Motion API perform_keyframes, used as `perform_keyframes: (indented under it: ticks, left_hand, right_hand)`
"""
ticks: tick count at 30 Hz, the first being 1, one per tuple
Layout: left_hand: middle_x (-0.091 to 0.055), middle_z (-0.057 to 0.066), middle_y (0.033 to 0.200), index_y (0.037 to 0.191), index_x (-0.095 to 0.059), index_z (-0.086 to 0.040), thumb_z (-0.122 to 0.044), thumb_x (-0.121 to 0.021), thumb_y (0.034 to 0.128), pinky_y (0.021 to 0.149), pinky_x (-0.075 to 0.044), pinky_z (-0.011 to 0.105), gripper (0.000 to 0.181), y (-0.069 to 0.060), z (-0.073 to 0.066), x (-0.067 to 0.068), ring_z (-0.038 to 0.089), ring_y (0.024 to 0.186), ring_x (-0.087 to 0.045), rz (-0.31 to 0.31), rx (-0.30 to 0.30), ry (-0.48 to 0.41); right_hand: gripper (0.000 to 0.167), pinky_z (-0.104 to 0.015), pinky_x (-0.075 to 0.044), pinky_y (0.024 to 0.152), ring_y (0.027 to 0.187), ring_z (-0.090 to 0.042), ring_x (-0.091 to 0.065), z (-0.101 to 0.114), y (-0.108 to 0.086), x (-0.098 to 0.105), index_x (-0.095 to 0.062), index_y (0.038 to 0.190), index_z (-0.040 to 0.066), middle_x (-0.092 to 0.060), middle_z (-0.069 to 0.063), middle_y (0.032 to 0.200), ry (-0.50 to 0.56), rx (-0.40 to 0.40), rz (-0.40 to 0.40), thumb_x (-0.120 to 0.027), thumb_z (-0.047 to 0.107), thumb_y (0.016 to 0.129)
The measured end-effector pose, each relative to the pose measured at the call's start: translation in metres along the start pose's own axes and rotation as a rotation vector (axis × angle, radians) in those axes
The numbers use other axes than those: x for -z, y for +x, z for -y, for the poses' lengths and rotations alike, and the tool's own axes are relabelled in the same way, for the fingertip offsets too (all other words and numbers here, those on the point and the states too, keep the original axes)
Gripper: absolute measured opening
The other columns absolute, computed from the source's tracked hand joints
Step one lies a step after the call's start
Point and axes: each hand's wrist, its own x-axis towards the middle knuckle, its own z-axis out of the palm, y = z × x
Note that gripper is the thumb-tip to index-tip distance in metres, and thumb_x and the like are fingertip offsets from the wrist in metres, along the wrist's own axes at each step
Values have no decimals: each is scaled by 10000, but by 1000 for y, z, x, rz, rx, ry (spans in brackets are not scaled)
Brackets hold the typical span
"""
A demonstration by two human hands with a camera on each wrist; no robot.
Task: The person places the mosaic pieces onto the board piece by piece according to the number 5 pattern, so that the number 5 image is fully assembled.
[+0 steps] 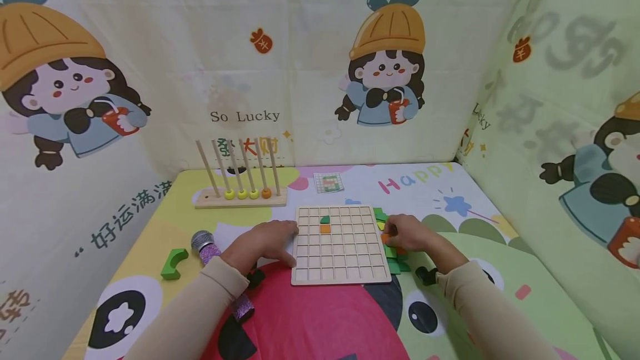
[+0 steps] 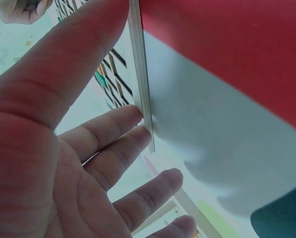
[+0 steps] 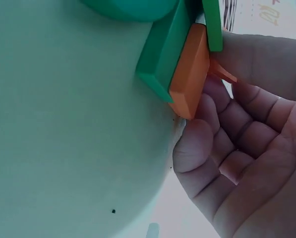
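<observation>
Head view shows work that looks barely begun: on the wooden grid board [image 1: 345, 263], at the centre of the frame and below it, only two cells are filled, both in the board's upper left part, by a green tile with a rounded corner [image 1: 325, 219] and, directly beneath it, an orange square tile [image 1: 325, 229]. Every other cell that shows is bare. Above the board lies a small pattern card [image 1: 328, 183] whose printed grid has a larger cluster of green and reddish patches; taking it as the model, most of the design seems left to lay, though its cells are too small to count. Loose pieces [image 1: 392, 265], mostly green with some orange and a yellow one, lie along the board's right edge, so the stock appears largely unused. The left hand [image 1: 265, 243] is spread wide at the board's left edge, its thumb and some fingertips touching the rim. At the right, the right hand [image 1: 412, 235] has curled fingers among the loose pieces; in the right wrist view its index fingertip meets the lower corner of an orange piece [image 3: 190, 74], but I cannot tell whether it is pinched.
</observation>
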Motion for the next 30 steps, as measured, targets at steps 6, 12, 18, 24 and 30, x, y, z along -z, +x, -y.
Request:
perform_keyframes:
  ticks: [6,12,18,24,30]
  left_hand:
    - [-644,69,1345,1407,-585,-111,-450,-923,739,1050,-502,474,822,-1,-2,2,275,1204,-599,2,5,4]
    - [-644,79,1342,1401,-585,-98,-438,-929,736,1061,-496,472,823,-4,-3,3,277,1200,-599,6,3,-13]
    - [-655,77,1318,1397,-589,-106,-433,-930,728,1049,-505,473,819,-4,-3,2,276,1181,-606,-6,-5,-19]
    - [-647,74,1334,1400,-583,-109,-441,-921,738,1050,-503,472,814,-3,-2,2,282,1194,-601,-4,-10,-13]
    - [-644,57,1338,1400,-584,-127,-459,-920,736,1050,-501,469,815,-1,-2,-1,270,1194,-596,-5,8,-2]
  right_hand:
    - [127,-335,-482,725,800,-175,-545,0,0,3,-649,962,105,-638,-7,881,48,-28,-10,-767,128,921]
    - [108,-315,-462,720,827,-196,-543,1,2,6,-635,975,87,-630,-34,905,120,-83,-46,-732,111,932]
    - [99,-330,-469,705,792,-191,-543,7,7,5,-639,973,75,-629,-37,879,183,-40,-66,-719,94,917]
    - [78,-331,-485,752,832,-179,-562,22,18,-2,-651,981,74,-650,-28,906,259,-4,-35,-708,85,929]
    - [74,-312,-470,735,799,-159,-548,38,32,-13,-663,963,87,-645,-17,877,282,58,-4,-730,91,932]
